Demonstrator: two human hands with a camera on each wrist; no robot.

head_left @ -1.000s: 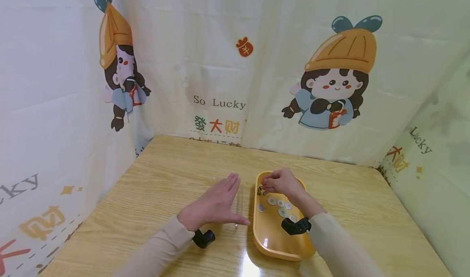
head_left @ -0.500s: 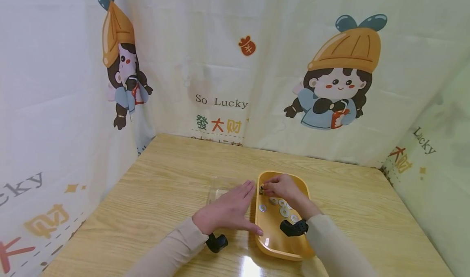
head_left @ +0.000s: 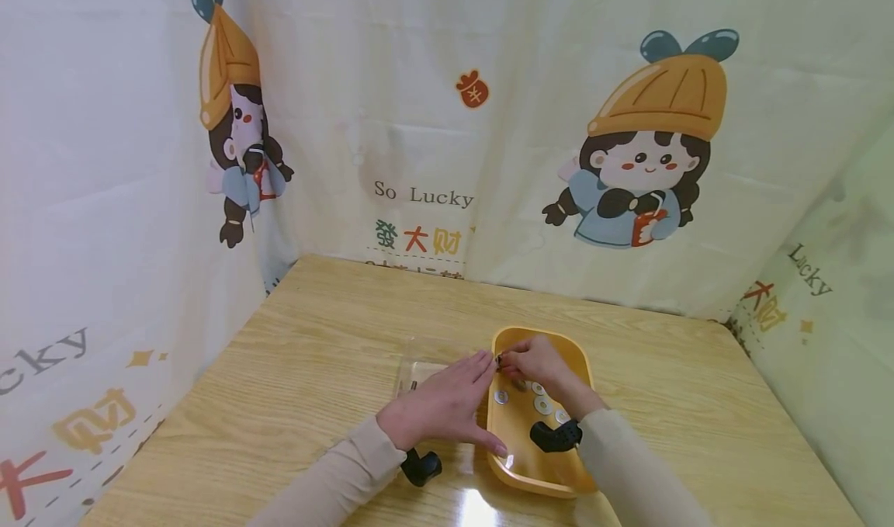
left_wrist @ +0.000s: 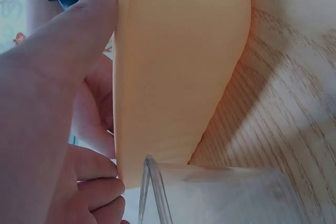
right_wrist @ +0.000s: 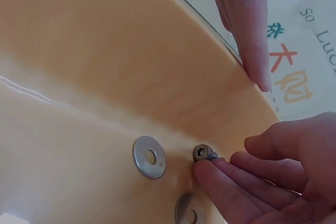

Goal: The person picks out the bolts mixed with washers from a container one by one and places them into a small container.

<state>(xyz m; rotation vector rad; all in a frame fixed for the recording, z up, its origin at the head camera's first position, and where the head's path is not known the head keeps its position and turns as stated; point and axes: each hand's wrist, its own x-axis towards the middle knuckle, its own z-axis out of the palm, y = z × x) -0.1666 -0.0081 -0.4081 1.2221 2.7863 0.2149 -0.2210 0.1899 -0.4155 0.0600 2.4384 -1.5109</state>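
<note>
My left hand (head_left: 447, 403) lies along the left rim of an orange-yellow tray (head_left: 524, 457), its fingers straight and fingertips touching the edge. Inside the tray, my right hand (head_left: 541, 362) reaches to the far left corner. The right wrist view shows a socket-head screw (right_wrist: 202, 152) against my right fingertips, with the thumb apart from it. Flat metal washers (right_wrist: 149, 157) lie on the tray floor, several of them partly under my right hand in the head view. Left of the tray stands a clear plastic box (left_wrist: 231, 192), partly hidden by my left hand; a small dark piece (head_left: 414, 385) shows inside it.
The wooden table (head_left: 335, 317) carries the tray and the box. A printed curtain (head_left: 419, 139) hangs behind and at both sides. Each wrist bears a black camera mount (head_left: 555, 436).
My left hand has moved right, from beside the tray onto its rim, uncovering more of the clear box. My right hand has shifted slightly down toward the screw in the corner.
</note>
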